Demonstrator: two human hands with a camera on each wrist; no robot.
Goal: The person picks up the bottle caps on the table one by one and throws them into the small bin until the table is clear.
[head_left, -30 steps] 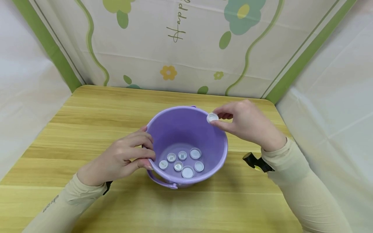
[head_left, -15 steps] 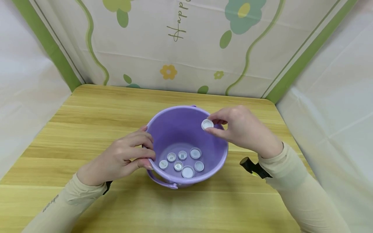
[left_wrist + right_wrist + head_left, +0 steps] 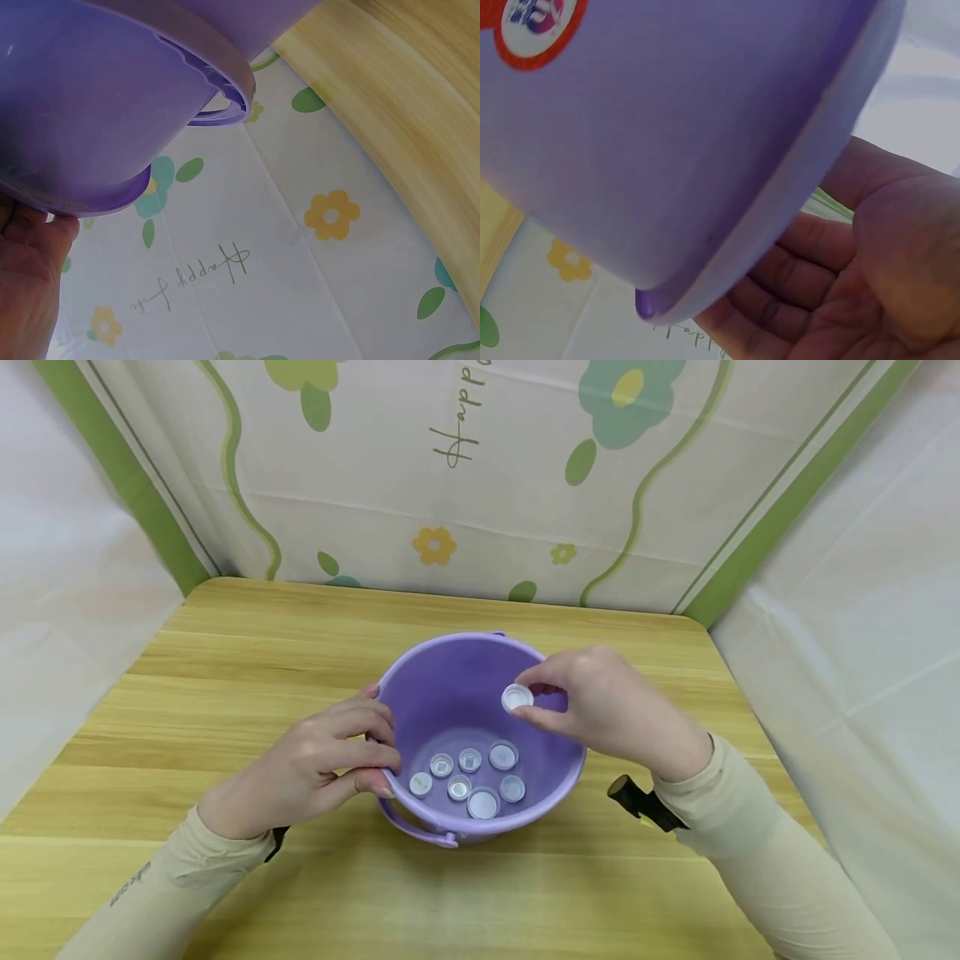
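Note:
A purple bucket (image 3: 480, 677) stands on the table, its mouth tilted toward me in the head view. My left hand (image 3: 330, 764) grips the bucket's left rim, fingers over the edge. Between thumb and index finger, my right hand (image 3: 611, 714) pinches a small round white cap-like piece (image 3: 517, 697) with a raised rim, over the right side of the bucket's mouth. Several similar round pieces (image 3: 483, 802), white or clear-rimmed, lie spread on the bucket floor. From the right wrist view, the bucket wall (image 3: 667, 150) hides the pinched piece and the fingertips.
The bucket's handle (image 3: 416, 831) hangs down at the front left. Wood-grain table (image 3: 247, 660) surrounds the bucket. A floral-printed white curtain (image 3: 360, 468) rises behind the table, and plain white sheets (image 3: 862, 635) flank it.
My right hand has moved left and toward me, carrying the white round piece from the bucket's right rim to above its inside. My left hand and the bucket have stayed put.

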